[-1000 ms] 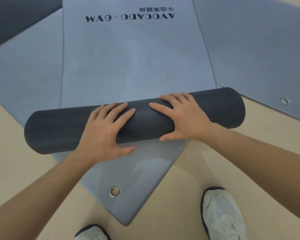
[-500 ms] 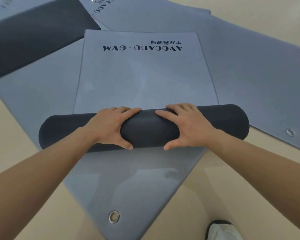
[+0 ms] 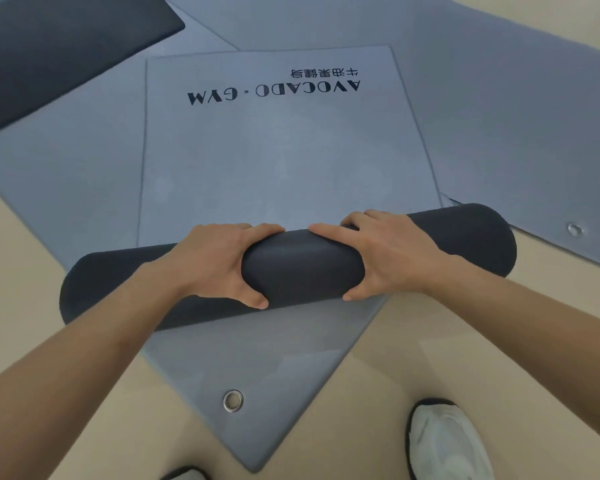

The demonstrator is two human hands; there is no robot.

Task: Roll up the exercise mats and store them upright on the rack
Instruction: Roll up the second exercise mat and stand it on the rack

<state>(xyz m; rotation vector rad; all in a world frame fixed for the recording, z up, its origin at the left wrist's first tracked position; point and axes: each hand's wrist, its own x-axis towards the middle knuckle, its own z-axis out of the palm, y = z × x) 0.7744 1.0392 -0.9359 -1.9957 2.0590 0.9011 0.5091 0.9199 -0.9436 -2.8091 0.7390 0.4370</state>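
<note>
Two hands on one roll (image 3: 302, 268). Left hand (image 3: 219, 261) and right hand (image 3: 392, 258) sit side by side near its middle, with a short bare stretch of roll between them. Both grip it, fingers curled over the top toward the far side and thumbs hooked round the near side. Forearms reach in from the lower corners.

Roll shows the dark underside of the printed mat (image 3: 274, 161), wound into a thick cylinder. It lies crosswise, right end a little farther off than left. Beyond it the unrolled part of the same mat lies flat and grey-blue. Black lettering (image 3: 272, 91) "AVOCADO · GYM" sits near its far edge, upside down from this view, with a line of Chinese characters beside it.

Roll rests over a second grey mat (image 3: 257, 368) laid at an angle, one corner pointing toward the person. Metal grommet (image 3: 233, 400) sits in that corner. Third grey mat (image 3: 499, 116) lies flat to the right, its edge meeting the printed mat's right side. A second grommet (image 3: 575, 229) in it lies near the roll's right end. Dark mat (image 3: 49, 53) lies flat at upper left. All on a beige floor (image 3: 413, 358).

White shoe (image 3: 447, 441) stands on the floor at lower right, near the second grey mat's edge. Toe of another shoe (image 3: 184, 474) is barely in frame at the bottom.
</note>
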